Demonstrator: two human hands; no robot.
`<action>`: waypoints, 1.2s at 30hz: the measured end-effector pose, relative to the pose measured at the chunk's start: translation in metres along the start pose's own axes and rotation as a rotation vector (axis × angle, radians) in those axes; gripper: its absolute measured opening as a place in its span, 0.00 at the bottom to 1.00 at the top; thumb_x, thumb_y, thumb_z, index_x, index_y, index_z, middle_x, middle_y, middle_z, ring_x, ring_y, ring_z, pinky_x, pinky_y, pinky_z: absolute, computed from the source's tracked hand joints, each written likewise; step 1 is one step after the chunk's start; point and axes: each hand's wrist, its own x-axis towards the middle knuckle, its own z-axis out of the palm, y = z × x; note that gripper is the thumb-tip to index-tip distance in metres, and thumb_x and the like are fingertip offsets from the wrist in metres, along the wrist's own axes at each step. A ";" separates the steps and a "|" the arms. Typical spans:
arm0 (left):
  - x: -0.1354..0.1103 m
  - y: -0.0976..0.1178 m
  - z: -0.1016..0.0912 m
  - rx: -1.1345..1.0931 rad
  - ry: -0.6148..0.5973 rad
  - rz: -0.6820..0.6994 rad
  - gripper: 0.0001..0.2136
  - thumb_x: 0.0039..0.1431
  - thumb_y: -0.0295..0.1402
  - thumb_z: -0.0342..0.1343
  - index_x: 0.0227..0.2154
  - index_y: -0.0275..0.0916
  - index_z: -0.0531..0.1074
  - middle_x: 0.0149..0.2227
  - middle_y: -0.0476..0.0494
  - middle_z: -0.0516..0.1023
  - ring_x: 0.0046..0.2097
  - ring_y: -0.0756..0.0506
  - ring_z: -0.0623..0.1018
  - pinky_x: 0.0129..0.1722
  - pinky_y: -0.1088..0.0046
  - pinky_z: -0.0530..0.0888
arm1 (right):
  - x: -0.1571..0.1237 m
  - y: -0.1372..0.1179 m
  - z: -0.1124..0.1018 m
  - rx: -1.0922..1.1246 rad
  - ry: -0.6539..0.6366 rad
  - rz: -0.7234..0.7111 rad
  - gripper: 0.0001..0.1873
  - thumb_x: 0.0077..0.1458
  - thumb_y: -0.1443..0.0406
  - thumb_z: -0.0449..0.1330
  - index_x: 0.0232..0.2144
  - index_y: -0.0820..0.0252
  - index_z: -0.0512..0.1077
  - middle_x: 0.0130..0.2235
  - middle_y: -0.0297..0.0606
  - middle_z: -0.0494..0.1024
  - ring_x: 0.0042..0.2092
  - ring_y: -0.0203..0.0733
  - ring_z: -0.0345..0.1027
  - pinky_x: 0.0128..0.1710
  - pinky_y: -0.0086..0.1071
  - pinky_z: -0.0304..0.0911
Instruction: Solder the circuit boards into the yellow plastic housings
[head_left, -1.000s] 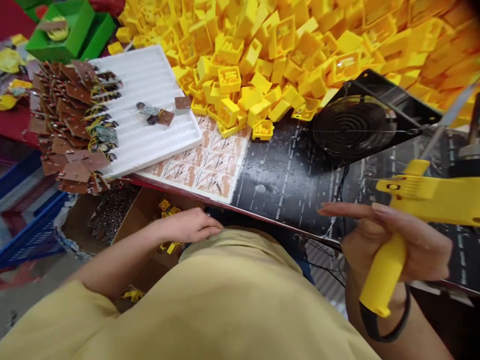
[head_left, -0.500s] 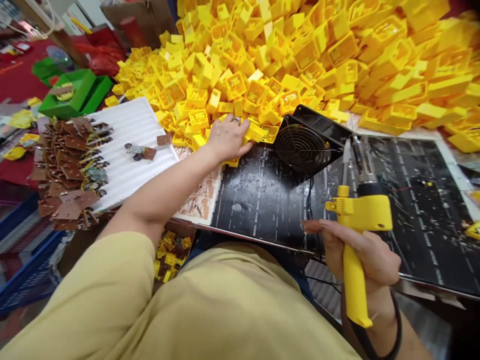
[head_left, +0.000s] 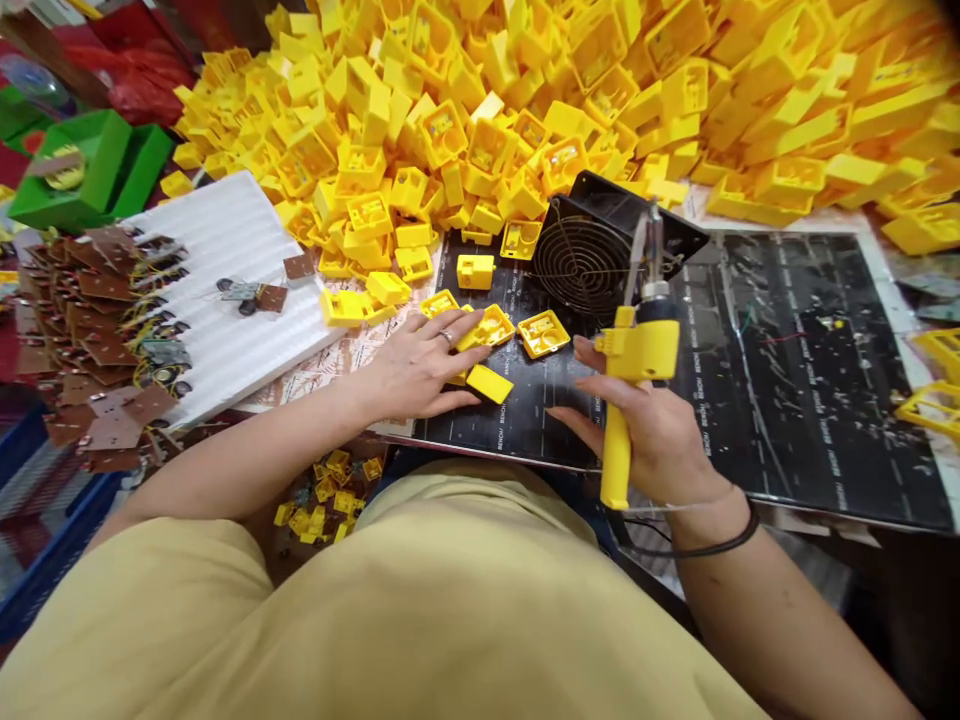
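My left hand (head_left: pixel 416 365) lies flat on the black mat (head_left: pixel 750 390), fingers spread over a few small yellow plastic housings (head_left: pixel 487 328), one more (head_left: pixel 489 383) lying under its thumb. My right hand (head_left: pixel 651 432) grips the handle of a yellow soldering gun (head_left: pixel 628 375), whose metal tip points up toward a small black fan (head_left: pixel 592 262). Two more yellow housings (head_left: pixel 544 333) lie open side up between the hands.
A huge heap of yellow housings (head_left: pixel 525 90) fills the far side. A white ribbed tray (head_left: pixel 217 290) with brown circuit boards (head_left: pixel 112 330) sits at left, green bins (head_left: pixel 90 170) beyond it. A box of yellow parts (head_left: pixel 322 495) stands below the table edge.
My left hand has pulled several yellow housings from the heap back onto the mat near me. My right hand has brought the soldering gun left and closer to them.
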 end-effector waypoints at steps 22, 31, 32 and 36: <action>-0.035 -0.008 0.008 -0.585 -0.038 -0.160 0.17 0.67 0.27 0.53 0.55 0.41 0.77 0.49 0.44 0.86 0.50 0.44 0.84 0.56 0.64 0.76 | 0.013 -0.015 0.026 0.077 -0.259 -0.143 0.26 0.62 0.67 0.63 0.60 0.52 0.62 0.56 0.43 0.80 0.60 0.50 0.74 0.60 0.48 0.71; -0.059 0.035 0.005 -0.032 0.295 -0.352 0.26 0.69 0.54 0.51 0.51 0.36 0.80 0.46 0.32 0.84 0.47 0.32 0.79 0.47 0.51 0.72 | 0.030 -0.020 0.051 -0.016 -0.226 -0.188 0.19 0.66 0.64 0.62 0.57 0.54 0.67 0.52 0.41 0.82 0.49 0.45 0.78 0.60 0.47 0.65; -0.063 0.041 0.008 0.012 0.278 -0.354 0.28 0.67 0.55 0.53 0.51 0.35 0.79 0.45 0.31 0.83 0.45 0.31 0.79 0.44 0.52 0.73 | 0.028 -0.023 0.051 -0.057 -0.204 -0.170 0.19 0.66 0.63 0.63 0.57 0.54 0.67 0.50 0.42 0.83 0.46 0.45 0.79 0.57 0.46 0.66; -0.074 0.046 0.015 -0.057 0.179 -0.295 0.22 0.66 0.40 0.59 0.58 0.32 0.74 0.48 0.32 0.83 0.48 0.33 0.80 0.45 0.54 0.77 | 0.021 -0.033 0.037 -0.146 -0.125 -0.140 0.21 0.64 0.55 0.67 0.54 0.52 0.67 0.52 0.41 0.82 0.49 0.46 0.79 0.52 0.42 0.68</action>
